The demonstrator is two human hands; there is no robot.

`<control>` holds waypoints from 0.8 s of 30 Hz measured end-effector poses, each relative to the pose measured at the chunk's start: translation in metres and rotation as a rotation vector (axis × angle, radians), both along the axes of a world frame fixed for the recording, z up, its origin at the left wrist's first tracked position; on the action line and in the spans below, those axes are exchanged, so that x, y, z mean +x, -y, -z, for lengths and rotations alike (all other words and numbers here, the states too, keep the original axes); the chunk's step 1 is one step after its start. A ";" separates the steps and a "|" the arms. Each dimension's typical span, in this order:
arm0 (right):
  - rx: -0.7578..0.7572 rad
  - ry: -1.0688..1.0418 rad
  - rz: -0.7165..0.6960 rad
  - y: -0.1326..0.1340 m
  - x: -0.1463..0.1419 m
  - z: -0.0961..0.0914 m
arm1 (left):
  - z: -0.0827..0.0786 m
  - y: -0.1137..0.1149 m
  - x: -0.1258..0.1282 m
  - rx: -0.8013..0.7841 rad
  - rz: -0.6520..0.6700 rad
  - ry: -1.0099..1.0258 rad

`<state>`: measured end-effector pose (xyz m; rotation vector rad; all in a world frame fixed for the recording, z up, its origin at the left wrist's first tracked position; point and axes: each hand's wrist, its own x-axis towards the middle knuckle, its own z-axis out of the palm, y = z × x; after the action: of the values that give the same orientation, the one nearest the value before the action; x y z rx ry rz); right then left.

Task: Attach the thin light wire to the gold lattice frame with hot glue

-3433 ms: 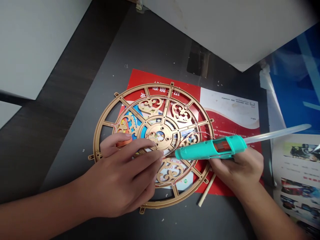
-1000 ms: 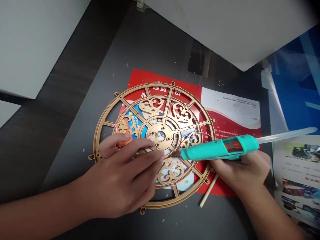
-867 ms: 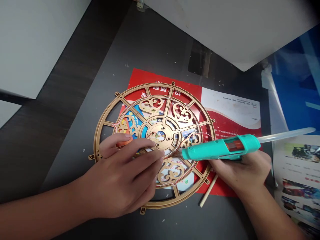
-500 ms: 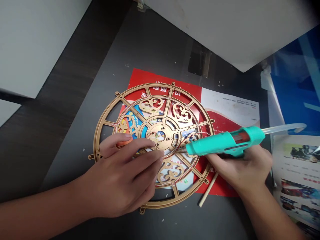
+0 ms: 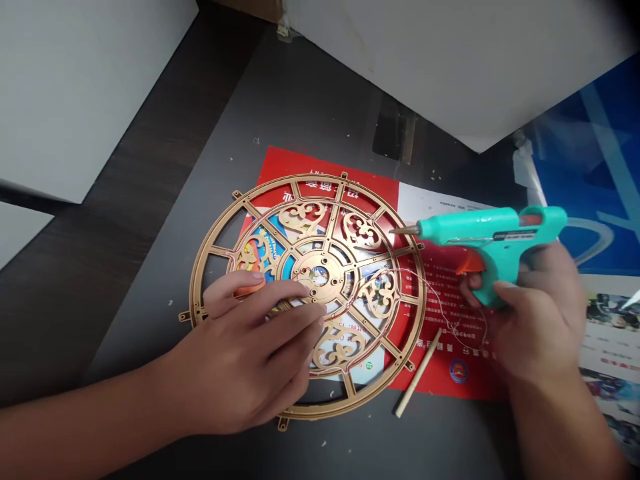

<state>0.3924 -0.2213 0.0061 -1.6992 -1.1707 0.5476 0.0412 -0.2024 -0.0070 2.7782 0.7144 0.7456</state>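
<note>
My right hand [image 5: 543, 320] grips a turquoise hot glue gun [image 5: 480, 230] with an orange trigger. Its metal nozzle points left, raised over the right side of a round wooden wheel frame [image 5: 403, 301] with spokes and scroll-shaped cutouts. Across the lower left of this frame lies my left hand [image 5: 250, 360], its fingertips pressed together near the hub at a thin wire [image 5: 433, 293]; the thumb is hidden. That wire runs along the inner ring, then trails loosely off to the right, below the glue gun.
A red and white printed sheet [image 5: 450, 373] lies under the wheel on the dark table [image 5: 200, 193]. A short pale stick [image 5: 417, 373] rests by the lower right rim. White boxes [image 5: 425, 60] stand behind, and printed packaging [image 5: 607, 333] lies at right.
My right hand has moved the glue gun up and right, away from the hub, so its nozzle and the loose wire now show. My left hand stays in place.
</note>
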 end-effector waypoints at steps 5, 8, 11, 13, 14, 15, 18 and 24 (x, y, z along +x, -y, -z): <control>0.061 0.028 0.230 -0.015 0.002 0.004 | 0.003 0.002 0.000 -0.014 0.002 0.002; 0.068 0.233 0.275 -0.019 0.008 0.001 | 0.001 0.002 0.002 -0.011 -0.012 0.015; 0.023 0.518 0.299 -0.020 0.018 0.000 | -0.002 0.001 0.003 -0.012 -0.018 0.016; 0.000 0.564 0.291 -0.020 0.023 0.003 | -0.003 0.001 0.002 -0.015 -0.014 0.017; 0.001 0.522 0.294 -0.020 0.025 0.005 | -0.003 0.001 0.002 -0.015 -0.013 0.019; 0.005 0.462 0.297 -0.021 0.026 0.008 | -0.002 0.001 0.001 -0.013 -0.013 0.020; -0.033 0.381 0.305 -0.023 0.027 0.018 | 0.002 0.002 0.000 -0.013 0.007 0.002; -0.157 0.486 0.265 -0.026 0.032 0.029 | 0.001 0.001 0.002 0.006 0.010 -0.007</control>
<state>0.4249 -0.1952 -0.0228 -2.1586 -1.2277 0.0598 0.0428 -0.2032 -0.0082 2.7895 0.7000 0.7376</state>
